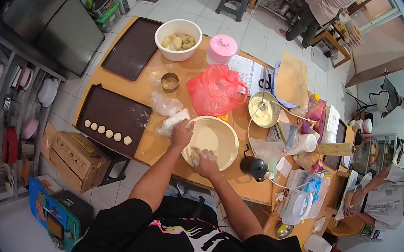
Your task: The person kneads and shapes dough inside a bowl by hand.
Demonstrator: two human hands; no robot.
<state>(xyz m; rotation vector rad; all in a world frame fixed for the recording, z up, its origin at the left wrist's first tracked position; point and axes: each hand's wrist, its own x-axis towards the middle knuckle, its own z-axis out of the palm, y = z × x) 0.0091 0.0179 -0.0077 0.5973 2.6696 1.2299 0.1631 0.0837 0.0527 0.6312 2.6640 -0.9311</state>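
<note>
A cream-coloured mixing bowl [230,147] sits at the table's front edge, close to my body. My left hand [182,133] is closed over its left rim. Inside the bowl, my right hand [205,162] has its fingers curled low against the near left wall. Pale, floury dough coats those fingers, and whatever lies under them is mostly hidden. A clear plastic bag with white powder [175,121] lies just beyond my left hand. Behind the bowl rests a red plastic bag [216,91].
A dark tray [113,110] at left carries a row of several dough balls; another dark tray [130,49] lies beyond. Also on the table are a white tub of dough pieces [180,25], a metal ring [169,82], a bowl of creamy mix [258,121] and a black-lidded jug [253,168]. Two other people stand farther off.
</note>
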